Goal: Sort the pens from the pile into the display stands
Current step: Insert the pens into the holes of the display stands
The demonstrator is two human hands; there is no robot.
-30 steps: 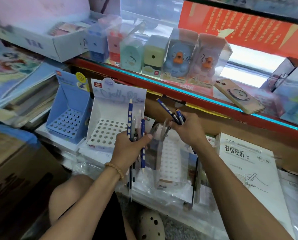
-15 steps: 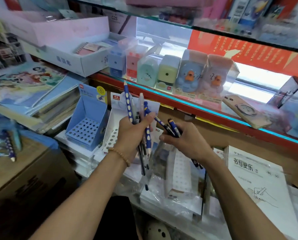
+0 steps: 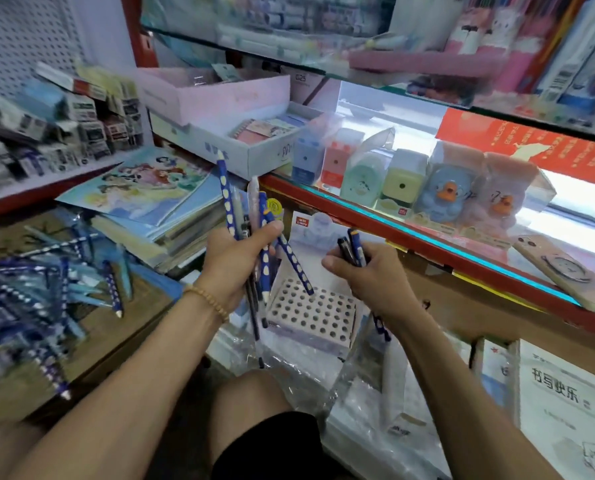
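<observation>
My left hand (image 3: 235, 265) grips a bundle of dark blue dotted pens (image 3: 227, 202) that stick up above my fist and hang below it. My right hand (image 3: 368, 275) holds a few dark pens (image 3: 353, 245), tips up, just right of the left hand. Below and between both hands stands a white display stand (image 3: 310, 311) with a grid of holes, all unfilled where visible. The blue stand is hidden behind my left hand. A pile of blue pens (image 3: 36, 296) lies on a cardboard box at the left.
Stacked colouring books (image 3: 143, 199) lie behind the pile. A red-edged glass shelf (image 3: 427, 233) carries pencil sharpeners and duck toys. A phone (image 3: 566, 271) rests on it at the right. Plastic-wrapped packs (image 3: 368, 403) and a white workbook (image 3: 566, 403) lie at the lower right.
The view has swung left, and the pen pile on the cardboard box has come into sight. Both hands still hold their pens and have drawn slightly apart over the white stand.
</observation>
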